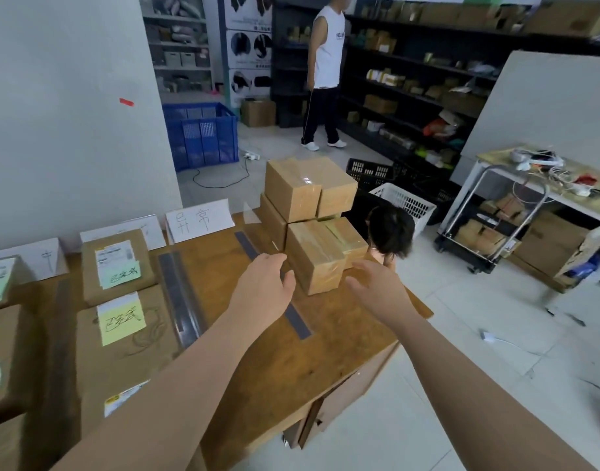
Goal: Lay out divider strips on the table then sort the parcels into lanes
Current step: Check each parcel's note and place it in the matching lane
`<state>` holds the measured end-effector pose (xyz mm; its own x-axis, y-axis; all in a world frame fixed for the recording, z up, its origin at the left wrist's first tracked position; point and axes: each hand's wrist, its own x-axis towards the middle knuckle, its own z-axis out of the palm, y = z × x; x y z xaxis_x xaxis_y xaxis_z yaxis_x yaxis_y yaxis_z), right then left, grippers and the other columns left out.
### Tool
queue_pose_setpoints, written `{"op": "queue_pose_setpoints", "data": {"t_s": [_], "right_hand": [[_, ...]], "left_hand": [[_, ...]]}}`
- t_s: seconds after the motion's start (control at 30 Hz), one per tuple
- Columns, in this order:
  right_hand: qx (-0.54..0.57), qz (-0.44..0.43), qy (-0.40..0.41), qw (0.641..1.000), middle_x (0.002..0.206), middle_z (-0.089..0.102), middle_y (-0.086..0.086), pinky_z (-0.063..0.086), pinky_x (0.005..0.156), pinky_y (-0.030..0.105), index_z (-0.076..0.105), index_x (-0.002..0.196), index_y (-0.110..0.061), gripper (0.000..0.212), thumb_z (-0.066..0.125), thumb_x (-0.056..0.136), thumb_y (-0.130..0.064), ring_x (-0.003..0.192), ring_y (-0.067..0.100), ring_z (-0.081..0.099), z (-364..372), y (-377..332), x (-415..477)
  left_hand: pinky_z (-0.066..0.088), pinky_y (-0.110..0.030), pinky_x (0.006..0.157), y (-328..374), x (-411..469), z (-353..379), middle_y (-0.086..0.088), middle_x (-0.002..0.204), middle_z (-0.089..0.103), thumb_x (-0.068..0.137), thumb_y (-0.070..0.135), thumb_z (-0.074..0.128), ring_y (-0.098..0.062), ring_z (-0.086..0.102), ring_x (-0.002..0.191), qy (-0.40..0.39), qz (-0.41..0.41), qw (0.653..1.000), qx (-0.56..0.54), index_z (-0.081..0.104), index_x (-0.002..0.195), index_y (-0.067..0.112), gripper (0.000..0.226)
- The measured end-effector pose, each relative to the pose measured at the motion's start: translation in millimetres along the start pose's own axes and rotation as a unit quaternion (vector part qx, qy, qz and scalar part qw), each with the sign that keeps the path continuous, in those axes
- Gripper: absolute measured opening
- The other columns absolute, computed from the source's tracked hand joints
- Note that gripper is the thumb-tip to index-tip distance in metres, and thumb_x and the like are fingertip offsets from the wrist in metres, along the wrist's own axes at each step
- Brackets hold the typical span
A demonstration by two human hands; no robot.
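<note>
Your forearms (176, 402) reach far over table (291, 368). Left lanes: flat parcels (116, 253) bearing green and yellow notes (120, 275), lying between divider strips (179, 294). Your left hand (262, 294): fingers loosely spread, holding nothing, above grey strip (300, 322). Far right corner: stacked cardboard boxes (312, 205). Your right hand (376, 290): fingers spread, empty, just beside nearest box (315, 260); contact not discernible.

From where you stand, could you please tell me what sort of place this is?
Most likely a small parcel warehouse: dark shelving full of cartons, taped cardboard boxes piled on the wooden table, a blue crate on the floor.
</note>
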<state>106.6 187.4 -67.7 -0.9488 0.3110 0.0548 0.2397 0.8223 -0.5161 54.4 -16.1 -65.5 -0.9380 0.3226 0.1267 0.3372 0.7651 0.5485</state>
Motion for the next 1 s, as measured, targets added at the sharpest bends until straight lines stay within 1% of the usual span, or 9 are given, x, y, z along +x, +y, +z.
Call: {"op": "queue_pose_setpoints", "data": {"t_s": [0.07,0.17,0.27,0.43,0.6,0.7,0.8,0.9,1.0], "right_hand": [[0.010,0.012,0.000,1.000,0.129,0.060,-0.003,0.036,0.062,0.007,0.054,0.134,-0.021,0.041,0.054,0.095,-0.033,0.086,0.005,0.054,3.6,9.7,26.8],[0.028,0.037,-0.015,0.999,0.130,0.060,-0.001,0.038,0.079,0.015,0.054,0.134,-0.019,0.040,0.055,0.095,-0.031,0.098,0.009,0.056,9.8,22.3,61.8],[0.048,0.058,-0.030,0.997,0.133,0.058,0.000,0.036,0.087,0.019,0.054,0.135,-0.017,0.042,0.056,0.095,-0.030,0.111,0.012,0.056,18.5,36.7,93.6],[0.074,0.089,-0.073,0.991,0.136,0.057,0.003,0.039,0.083,0.021,0.051,0.138,-0.014,0.046,0.056,0.096,-0.031,0.114,0.018,0.058,35.9,60.0,139.9],[0.128,0.108,-0.138,0.976,0.142,0.050,0.009,0.039,0.101,0.032,0.046,0.142,-0.008,0.048,0.051,0.098,-0.026,0.128,0.024,0.049,53.7,79.5,175.6],[0.152,0.110,-0.182,0.965,0.139,0.053,0.010,0.039,0.094,0.028,0.050,0.137,-0.004,0.043,0.049,0.099,-0.024,0.124,0.025,0.050,62.8,91.3,190.8],[0.193,0.117,-0.210,0.951,0.137,0.054,0.006,0.034,0.088,0.021,0.049,0.139,-0.009,0.043,0.048,0.099,-0.025,0.120,0.019,0.052,68.7,102.4,200.3],[0.225,0.119,-0.225,0.941,0.124,0.063,0.004,0.048,0.087,0.027,0.055,0.134,-0.012,0.037,0.044,0.101,-0.024,0.106,0.021,0.062,70.4,111.3,204.8],[0.265,0.119,-0.229,0.929,0.117,0.067,0.003,0.050,0.096,0.038,0.063,0.126,-0.015,0.033,0.043,0.101,-0.022,0.105,0.020,0.063,67.7,116.4,203.6]], "left_hand": [[0.048,-0.030,0.101,3.7,27.3,9.9,-0.004,0.140,0.054,0.101,0.034,0.048,-0.018,0.055,0.124,-0.006,-0.012,1.000,-0.017,0.044,0.145,0.020,0.047],[0.047,-0.034,0.104,7.9,65.3,26.8,-0.005,0.141,0.054,0.101,0.032,0.048,-0.020,0.053,0.126,-0.029,-0.044,0.998,-0.043,0.043,0.146,0.017,0.047],[0.043,-0.036,0.107,13.2,96.3,45.1,-0.008,0.143,0.052,0.101,0.029,0.049,-0.022,0.051,0.129,-0.055,-0.075,0.993,-0.072,0.040,0.148,0.013,0.050],[0.039,-0.026,0.092,24.2,135.3,77.9,-0.011,0.142,0.051,0.102,0.026,0.047,-0.025,0.050,0.128,-0.103,-0.161,0.973,-0.126,0.038,0.146,0.006,0.049],[0.039,-0.035,0.103,32.7,157.9,108.1,-0.013,0.143,0.049,0.103,0.025,0.045,-0.028,0.048,0.128,-0.115,-0.251,0.945,-0.177,0.040,0.144,0.004,0.046],[0.046,-0.032,0.091,33.6,163.1,128.4,-0.004,0.130,0.057,0.103,0.025,0.044,-0.021,0.055,0.106,-0.107,-0.305,0.920,-0.220,0.046,0.139,0.011,0.039],[0.042,-0.028,0.081,37.6,162.9,141.0,-0.001,0.119,0.057,0.103,0.026,0.042,-0.017,0.053,0.099,-0.101,-0.348,0.901,-0.239,0.046,0.139,0.011,0.039],[0.041,-0.021,0.068,43.0,156.8,147.2,0.005,0.096,0.052,0.102,0.025,0.045,-0.011,0.051,0.082,-0.085,-0.365,0.899,-0.225,0.050,0.133,0.008,0.035],[0.037,-0.019,0.055,51.9,149.2,146.4,0.001,0.104,0.056,0.101,0.031,0.049,-0.009,0.050,0.078,-0.072,-0.382,0.894,-0.222,0.049,0.134,0.007,0.041]]}}
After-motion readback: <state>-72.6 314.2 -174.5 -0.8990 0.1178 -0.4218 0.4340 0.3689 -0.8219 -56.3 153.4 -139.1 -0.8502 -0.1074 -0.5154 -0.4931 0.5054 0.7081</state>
